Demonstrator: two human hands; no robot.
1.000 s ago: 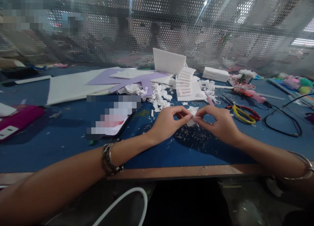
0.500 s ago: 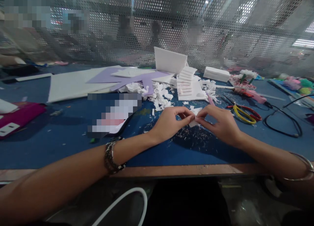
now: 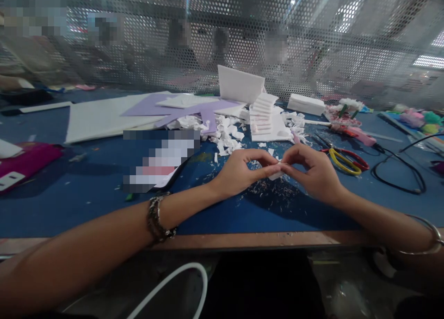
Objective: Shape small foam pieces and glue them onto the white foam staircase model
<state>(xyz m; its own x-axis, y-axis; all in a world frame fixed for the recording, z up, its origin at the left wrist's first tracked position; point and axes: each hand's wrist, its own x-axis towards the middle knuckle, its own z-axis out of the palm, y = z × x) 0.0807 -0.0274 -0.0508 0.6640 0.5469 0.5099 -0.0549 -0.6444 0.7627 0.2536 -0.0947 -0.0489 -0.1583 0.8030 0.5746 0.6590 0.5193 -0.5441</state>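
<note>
Between the fingertips of both hands is a small white piece of paper or thin foam (image 3: 276, 174), largely covered by the fingers. My left hand (image 3: 237, 174) pinches it from the left with thumb and forefinger. From the other side my right hand (image 3: 311, 174) pinches the same piece, the fingertips of both hands meeting. Fine white shreds (image 3: 277, 194) lie on the blue table under the hands. Beyond them are torn white scraps (image 3: 229, 136) and a small model staircase (image 3: 262, 114) on a white base.
A phone (image 3: 168, 162) lies left of my hands. To the right are scissors with red and yellow handles (image 3: 347, 162), a pink glue gun (image 3: 362, 136) and its black cable (image 3: 398, 182). White and purple sheets (image 3: 100, 120) spread at the back left, before a perforated metal screen (image 3: 138, 60).
The white piece shows less above the fingers than before, as if folded or turned down. My hands have shifted slightly right, still pinching it.
</note>
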